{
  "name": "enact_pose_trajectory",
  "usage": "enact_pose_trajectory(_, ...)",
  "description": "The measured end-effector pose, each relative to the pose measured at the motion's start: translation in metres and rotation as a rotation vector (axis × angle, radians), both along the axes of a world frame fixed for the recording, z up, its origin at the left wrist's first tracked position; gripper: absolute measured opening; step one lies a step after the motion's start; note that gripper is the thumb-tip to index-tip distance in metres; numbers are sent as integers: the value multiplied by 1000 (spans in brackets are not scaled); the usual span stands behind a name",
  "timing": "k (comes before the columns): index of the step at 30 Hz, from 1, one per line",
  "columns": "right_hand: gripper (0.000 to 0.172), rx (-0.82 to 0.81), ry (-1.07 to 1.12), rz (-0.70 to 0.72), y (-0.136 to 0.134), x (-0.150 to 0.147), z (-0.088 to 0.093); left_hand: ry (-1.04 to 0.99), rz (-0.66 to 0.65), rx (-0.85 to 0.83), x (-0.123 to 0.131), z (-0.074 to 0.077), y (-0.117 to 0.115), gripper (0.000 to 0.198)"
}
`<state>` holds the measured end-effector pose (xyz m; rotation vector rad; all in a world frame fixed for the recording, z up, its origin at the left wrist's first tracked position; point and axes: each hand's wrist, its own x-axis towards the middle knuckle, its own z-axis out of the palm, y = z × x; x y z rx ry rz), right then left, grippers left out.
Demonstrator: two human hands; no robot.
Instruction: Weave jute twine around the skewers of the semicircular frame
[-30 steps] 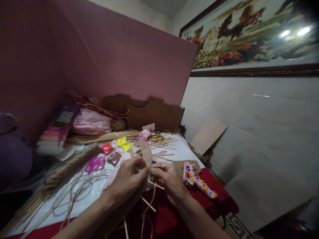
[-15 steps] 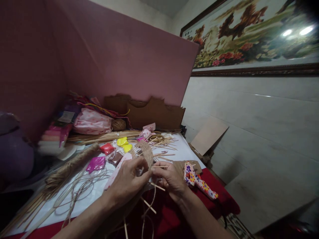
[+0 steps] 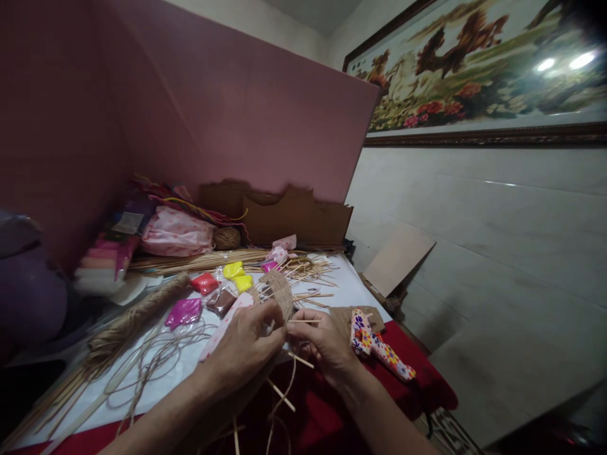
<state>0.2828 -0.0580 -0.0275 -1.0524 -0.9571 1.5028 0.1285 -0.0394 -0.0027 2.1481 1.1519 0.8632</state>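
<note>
My left hand is closed on a half-made twine weaving with thin wooden sticks running out of it. Fingertips of my right hand pinch at its near right edge, by a short stick end; what exactly lies between them is hidden. More stick ends point down toward me. A loose strand of twine hangs below the two hands. Beside my left wrist lies a pale pink spotted strip, partly covered by the hand.
Left of my hands are a magenta packet, a brown packet, yellow packets and a twine-wrapped bundle. On the right, a flower-patterned glue gun rests over cardboard. A twine ball sits behind.
Both hands keep nearly the same place and grip. The stick ends around my fingers have shifted slightly, and the hanging twine has swung a little left.
</note>
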Motion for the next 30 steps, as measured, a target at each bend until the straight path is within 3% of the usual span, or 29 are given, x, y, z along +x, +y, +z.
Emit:
enact_pose_trajectory(5, 19, 67, -132, -29, -3, -3, 5, 10, 45, 14, 1, 1, -4, 9)
enact_pose_trajectory(10, 17, 235, -300, -79, -1, -4, 2, 72, 120, 45, 2, 1, -8, 12)
enact_pose_trajectory(16, 20, 359, -526, -39, -12, 8, 2, -26, 134, -33, 2, -6, -4, 14)
enact_pose_trajectory(22, 25, 497, -1245, -509, -38, 81, -3, -153, 108, -151, 3, -4, -3, 12)
enact_pose_trajectory(25, 37, 292, -1545, -460, -41, 116, -12, -178, 102, -193, 4, -3, -5, 12)
enact_pose_trajectory(27, 45, 175, -1555, -364, -42, 129, -17, -169, 102, -201, 4, -2, -5, 13)
enact_pose_trajectory(30, 47, 176, -1483, -235, -45, 134, -20, -168, 90, -207, 4, -1, -5, 13)
